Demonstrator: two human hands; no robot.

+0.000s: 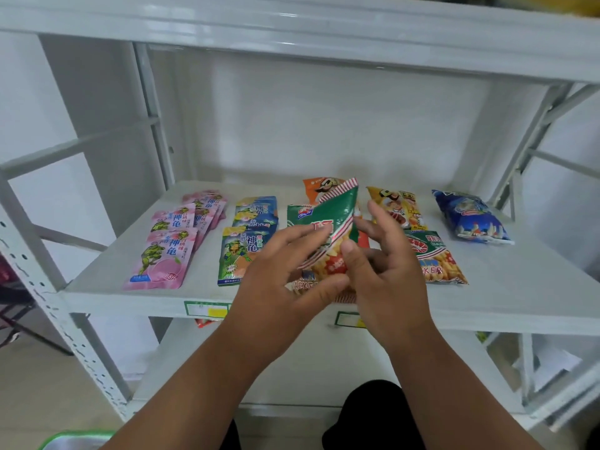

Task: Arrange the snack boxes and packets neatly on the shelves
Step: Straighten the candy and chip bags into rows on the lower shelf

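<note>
I have the green prawn-cracker packet point(334, 235) pinched between both hands — my right hand point(386, 264) clamps its lower edge with thumb against curled fingers, and my left hand point(285, 267) closes on the left side with the thumb underneath and the fingers laid across the front. The packet stands tilted above the front middle of the shelf point(519, 287), its striped top corner pointing up and back, over another green packet point(300, 214) lying flat beneath it. What worries me is the crowding: the orange packet point(316, 186) sits just behind, and a matching cracker packet point(435, 258) lies just beside my right hand, so a careless set-down could shove either out of line. The bag looks slick and puffy — if I loosen one hand too soon it may slide off the packet below and skew. The pink packets point(172, 241) and blue-green packets point(246, 241) to the left, and the blue bag point(470, 216) at the far right, are well apart and safe.
</note>
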